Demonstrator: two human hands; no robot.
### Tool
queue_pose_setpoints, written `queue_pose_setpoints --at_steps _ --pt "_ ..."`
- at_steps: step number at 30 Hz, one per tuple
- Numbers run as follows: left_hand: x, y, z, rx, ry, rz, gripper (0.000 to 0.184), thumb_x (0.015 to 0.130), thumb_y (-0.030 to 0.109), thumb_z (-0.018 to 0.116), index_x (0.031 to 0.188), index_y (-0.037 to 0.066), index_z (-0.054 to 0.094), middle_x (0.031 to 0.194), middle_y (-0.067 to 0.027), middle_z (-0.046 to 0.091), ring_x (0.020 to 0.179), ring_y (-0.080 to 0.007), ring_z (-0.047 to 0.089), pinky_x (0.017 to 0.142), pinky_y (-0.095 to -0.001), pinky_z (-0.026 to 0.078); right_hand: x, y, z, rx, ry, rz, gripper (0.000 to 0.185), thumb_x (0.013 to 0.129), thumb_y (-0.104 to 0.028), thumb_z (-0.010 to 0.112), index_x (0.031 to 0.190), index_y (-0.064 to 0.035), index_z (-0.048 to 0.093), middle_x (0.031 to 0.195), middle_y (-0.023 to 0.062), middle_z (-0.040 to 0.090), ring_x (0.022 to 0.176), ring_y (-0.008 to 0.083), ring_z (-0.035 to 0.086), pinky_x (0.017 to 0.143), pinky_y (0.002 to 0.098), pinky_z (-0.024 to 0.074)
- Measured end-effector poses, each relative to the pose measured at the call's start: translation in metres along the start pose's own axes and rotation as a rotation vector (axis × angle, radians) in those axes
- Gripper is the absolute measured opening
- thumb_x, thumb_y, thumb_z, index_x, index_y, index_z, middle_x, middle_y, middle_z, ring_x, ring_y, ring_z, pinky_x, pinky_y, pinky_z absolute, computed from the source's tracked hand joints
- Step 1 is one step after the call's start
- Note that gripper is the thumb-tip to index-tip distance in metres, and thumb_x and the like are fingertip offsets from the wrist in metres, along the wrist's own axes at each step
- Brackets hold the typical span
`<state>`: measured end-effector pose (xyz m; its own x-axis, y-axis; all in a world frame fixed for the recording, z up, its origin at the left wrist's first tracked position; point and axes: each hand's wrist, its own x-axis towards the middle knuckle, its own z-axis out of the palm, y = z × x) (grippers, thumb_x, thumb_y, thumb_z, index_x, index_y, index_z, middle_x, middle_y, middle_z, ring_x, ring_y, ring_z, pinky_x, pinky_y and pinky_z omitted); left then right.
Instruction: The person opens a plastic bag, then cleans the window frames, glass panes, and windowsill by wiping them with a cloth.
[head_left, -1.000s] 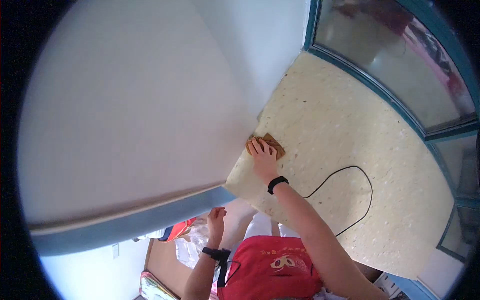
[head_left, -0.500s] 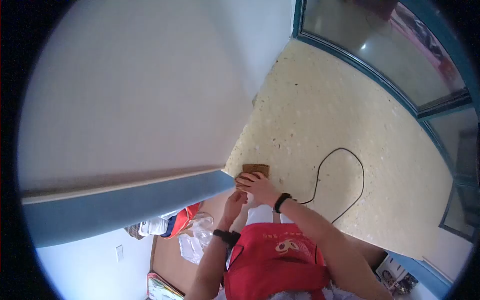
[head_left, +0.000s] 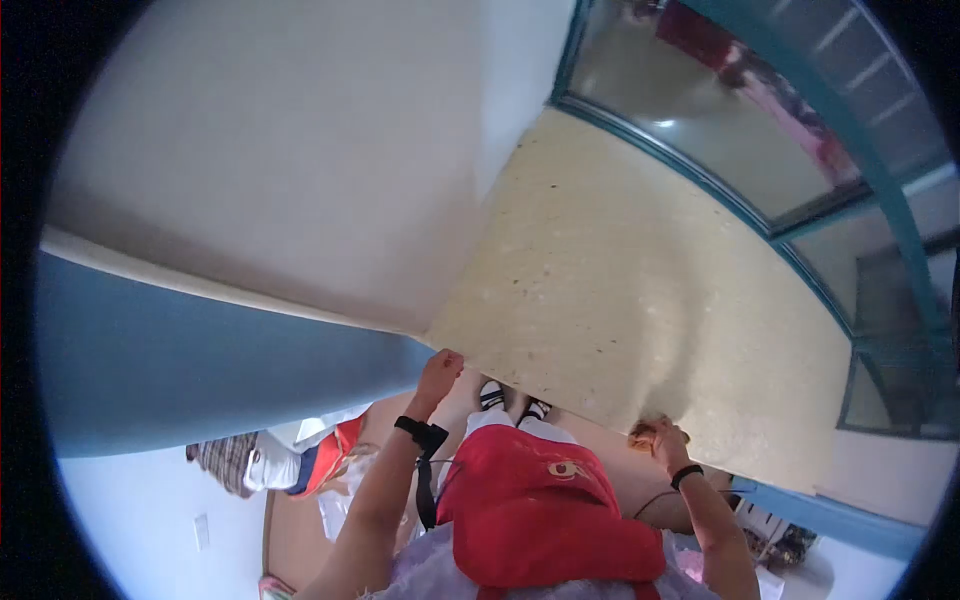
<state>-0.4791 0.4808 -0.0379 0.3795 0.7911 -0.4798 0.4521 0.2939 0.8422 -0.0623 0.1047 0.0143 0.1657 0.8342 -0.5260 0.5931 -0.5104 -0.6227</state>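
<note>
My right hand (head_left: 668, 445) grips a folded brown cloth (head_left: 643, 434) at the front edge of the speckled cream stone sill (head_left: 600, 270). Its fingers wrap around the cloth, hiding part of it. At the sill's left front corner, beside the blue wall band, my left hand (head_left: 442, 372) is curled into a fist, and nothing shows in it. Both wrists wear black bands. A thin dark cable (head_left: 655, 497) hangs below the sill near my right forearm.
Teal-framed window panes (head_left: 720, 150) border the sill's far side. A white wall with a blue lower band (head_left: 220, 350) rises on the left. Clothes and clear plastic (head_left: 330, 460) lie low on the left. A white crate (head_left: 760, 525) stands at lower right.
My right hand has carried the brown cloth from the left front corner to the right along the front edge. The cable loop has left the sill. My left hand has shifted slightly left.
</note>
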Motion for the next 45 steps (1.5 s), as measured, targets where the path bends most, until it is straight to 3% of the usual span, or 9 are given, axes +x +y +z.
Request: queue_pose_setpoints --at_steps 2,5,6,8,13,20,30,38,45 --pt "0.008 0.023 0.017 0.001 -0.071 0.034 0.025 0.092 0.023 0.062 0.101 0.000 0.067 0.083 -0.0091 0.070 0.076 -0.0161 0.066 0.072 -0.0313 0.052 -0.017 0.027 -0.020 -0.492 0.015 0.208 0.038 0.081 -0.010 0.066 0.118 -0.0137 0.064 0.108 0.0147 0.069 0.091 0.0351 0.068 0.086 0.0496 0.0542" --pt "0.015 0.063 0.030 0.012 -0.156 0.092 0.027 0.094 0.027 0.061 0.105 0.003 0.066 0.087 -0.0061 0.069 0.077 -0.0142 0.063 0.072 -0.0291 0.050 -0.022 -0.032 -0.058 0.134 0.591 0.470 0.031 0.078 -0.015 0.070 0.106 -0.0049 0.063 0.094 0.0136 0.069 0.089 0.0211 0.066 0.078 0.0350 0.0535" --pt "0.011 0.082 0.039 -0.021 -0.209 0.083 0.028 0.094 0.030 0.061 0.106 0.005 0.066 0.090 -0.0049 0.069 0.081 -0.0137 0.064 0.075 -0.0289 0.050 -0.021 0.001 -0.062 0.109 0.691 0.323 0.032 0.085 -0.018 0.066 0.112 -0.0017 0.059 0.097 0.0134 0.067 0.093 0.0176 0.065 0.078 0.0314 0.0528" --pt "-0.012 0.142 0.045 -0.078 -0.304 0.057 0.030 0.096 0.036 0.061 0.109 0.009 0.066 0.096 -0.0024 0.069 0.089 -0.0129 0.064 0.081 -0.0286 0.048 -0.029 -0.050 -0.091 1.068 0.552 0.194 0.027 0.096 -0.016 0.052 0.117 0.0003 0.056 0.110 0.0084 0.064 0.101 0.0197 0.062 0.091 0.0361 0.0514" --pt "-0.050 0.235 0.090 -0.057 -0.616 0.237 0.040 0.098 0.041 0.058 0.124 0.011 0.063 0.104 -0.0022 0.068 0.099 -0.0126 0.063 0.090 -0.0300 0.047 -0.047 -0.160 -0.136 1.491 0.387 -0.225 0.036 0.099 -0.014 0.046 0.132 0.0003 0.048 0.127 0.0133 0.059 0.116 0.0225 0.059 0.102 0.0373 0.0476" --pt "-0.126 0.344 0.165 -0.135 -1.003 0.322 0.044 0.101 0.036 0.055 0.132 0.005 0.056 0.116 -0.0044 0.064 0.111 -0.0136 0.060 0.096 -0.0319 0.048 -0.080 -0.210 -0.157 1.396 0.385 -0.399 0.034 0.101 -0.010 0.045 0.133 -0.0003 0.049 0.130 0.0107 0.058 0.119 0.0178 0.056 0.103 0.0335 0.0457" --pt "-0.145 0.378 0.251 -0.142 -0.943 0.373 0.020 0.100 0.023 0.059 0.111 0.006 0.061 0.102 0.0012 0.063 0.094 -0.0092 0.061 0.083 -0.0277 0.052 -0.135 -0.202 -0.176 1.423 0.421 -0.464 0.048 0.106 -0.036 0.044 0.135 0.0024 0.048 0.135 0.0106 0.057 0.124 0.0171 0.055 0.104 0.0314 0.0445" --pt "-0.143 0.383 0.269 0.001 -0.806 0.669 0.016 0.099 0.019 0.061 0.093 0.003 0.062 0.085 -0.0002 0.063 0.074 -0.0068 0.056 0.062 -0.0236 0.045 -0.137 -0.181 -0.182 1.278 0.754 -0.260 0.028 0.100 -0.024 0.057 0.121 -0.0061 0.062 0.113 0.0038 0.067 0.101 0.0130 0.064 0.090 0.0296 0.0535" --pt "-0.131 0.389 0.256 -0.232 -0.641 0.510 0.017 0.101 0.019 0.057 0.095 0.004 0.059 0.083 0.0004 0.061 0.072 -0.0077 0.057 0.063 -0.0251 0.048 -0.134 -0.160 -0.188 1.186 1.026 -0.250 0.022 0.096 -0.022 0.064 0.110 -0.0067 0.070 0.110 0.0026 0.069 0.103 0.0137 0.063 0.094 0.0314 0.0485"
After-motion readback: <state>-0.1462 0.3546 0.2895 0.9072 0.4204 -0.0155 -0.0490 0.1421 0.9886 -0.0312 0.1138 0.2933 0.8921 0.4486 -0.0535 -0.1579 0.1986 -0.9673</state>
